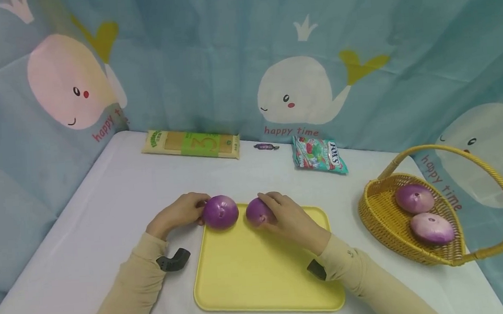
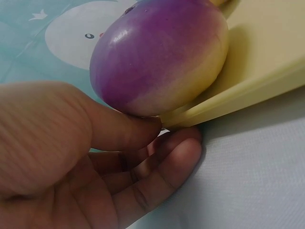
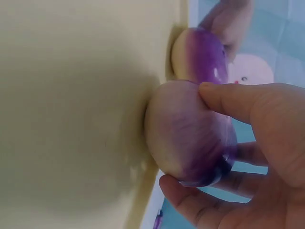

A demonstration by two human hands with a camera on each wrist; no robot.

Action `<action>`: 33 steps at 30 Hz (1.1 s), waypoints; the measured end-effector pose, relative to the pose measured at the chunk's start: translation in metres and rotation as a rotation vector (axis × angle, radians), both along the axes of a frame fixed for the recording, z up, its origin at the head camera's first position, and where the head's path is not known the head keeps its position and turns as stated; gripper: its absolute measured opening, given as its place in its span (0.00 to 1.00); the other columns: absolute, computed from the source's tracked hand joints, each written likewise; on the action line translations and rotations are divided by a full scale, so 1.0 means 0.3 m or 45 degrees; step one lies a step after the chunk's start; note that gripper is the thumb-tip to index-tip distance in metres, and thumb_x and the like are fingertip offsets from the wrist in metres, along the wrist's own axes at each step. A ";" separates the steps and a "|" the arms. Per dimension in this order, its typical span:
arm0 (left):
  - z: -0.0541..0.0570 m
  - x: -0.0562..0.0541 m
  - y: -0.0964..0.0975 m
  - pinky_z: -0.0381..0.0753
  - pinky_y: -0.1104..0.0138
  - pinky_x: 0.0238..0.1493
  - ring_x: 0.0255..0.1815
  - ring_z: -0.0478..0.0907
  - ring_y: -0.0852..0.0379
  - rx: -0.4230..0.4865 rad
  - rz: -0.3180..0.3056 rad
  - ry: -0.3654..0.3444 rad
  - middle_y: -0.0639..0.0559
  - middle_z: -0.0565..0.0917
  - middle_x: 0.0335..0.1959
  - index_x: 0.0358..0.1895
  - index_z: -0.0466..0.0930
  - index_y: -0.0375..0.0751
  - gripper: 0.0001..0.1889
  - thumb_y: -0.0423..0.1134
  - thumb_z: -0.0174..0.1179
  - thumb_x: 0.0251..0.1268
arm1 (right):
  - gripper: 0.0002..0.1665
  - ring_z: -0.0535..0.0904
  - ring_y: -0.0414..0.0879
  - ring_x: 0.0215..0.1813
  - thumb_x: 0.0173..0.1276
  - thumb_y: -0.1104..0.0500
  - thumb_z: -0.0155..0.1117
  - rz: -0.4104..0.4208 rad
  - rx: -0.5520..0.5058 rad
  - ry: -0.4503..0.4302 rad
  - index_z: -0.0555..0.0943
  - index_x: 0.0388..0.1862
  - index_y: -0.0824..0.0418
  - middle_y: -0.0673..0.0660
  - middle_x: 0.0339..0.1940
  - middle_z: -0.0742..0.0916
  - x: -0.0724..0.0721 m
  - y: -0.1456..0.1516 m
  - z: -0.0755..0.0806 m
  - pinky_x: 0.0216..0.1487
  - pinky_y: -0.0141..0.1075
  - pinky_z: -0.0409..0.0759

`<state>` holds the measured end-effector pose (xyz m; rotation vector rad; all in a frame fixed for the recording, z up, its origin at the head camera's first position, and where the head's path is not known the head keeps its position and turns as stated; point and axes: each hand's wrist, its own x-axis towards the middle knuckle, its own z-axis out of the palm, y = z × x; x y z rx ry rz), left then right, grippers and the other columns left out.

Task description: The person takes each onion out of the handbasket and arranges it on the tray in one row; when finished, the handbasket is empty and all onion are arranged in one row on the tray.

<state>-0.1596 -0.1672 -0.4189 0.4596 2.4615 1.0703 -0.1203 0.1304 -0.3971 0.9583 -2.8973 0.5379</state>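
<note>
A yellow tray [image 1: 262, 267] lies on the table with two purple-and-white turnips at its far side. My left hand [image 1: 182, 213] pinches the tray's far left corner, thumb above the rim and fingers below it, in the left wrist view. Right beside that thumb sits the left turnip [image 1: 221, 212], resting on the tray corner. The other turnip [image 3: 190, 133] is held by my right hand [image 1: 291, 222], thumb on one side and fingers around the other. In the right wrist view this turnip appears to rest on the tray, partly in front of the left one.
To the right stands a yellow wicker basket [image 1: 379, 231] with a tall handle, holding two more turnips [image 1: 432, 228]. Along the back edge lie a pack of noodles [image 1: 199, 144], a small wrapped candy [image 1: 266, 147] and a teal candy bag [image 1: 319, 155]. A whale-print curtain [image 1: 211, 58] hangs behind.
</note>
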 end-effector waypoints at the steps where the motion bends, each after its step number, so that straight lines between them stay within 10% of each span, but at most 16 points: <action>1: 0.000 0.001 0.001 0.78 0.67 0.35 0.25 0.77 0.57 0.001 -0.001 0.004 0.49 0.80 0.24 0.52 0.80 0.34 0.14 0.27 0.49 0.68 | 0.43 0.80 0.54 0.57 0.59 0.50 0.74 0.005 -0.002 -0.004 0.70 0.69 0.63 0.61 0.60 0.80 0.001 -0.005 -0.002 0.59 0.45 0.80; 33: -0.005 0.000 0.003 0.80 0.67 0.33 0.25 0.79 0.58 0.022 0.001 0.003 0.47 0.82 0.29 0.54 0.79 0.32 0.15 0.25 0.50 0.67 | 0.46 0.77 0.57 0.64 0.61 0.49 0.72 0.060 0.001 0.020 0.65 0.72 0.64 0.65 0.66 0.76 -0.007 -0.026 -0.011 0.66 0.45 0.76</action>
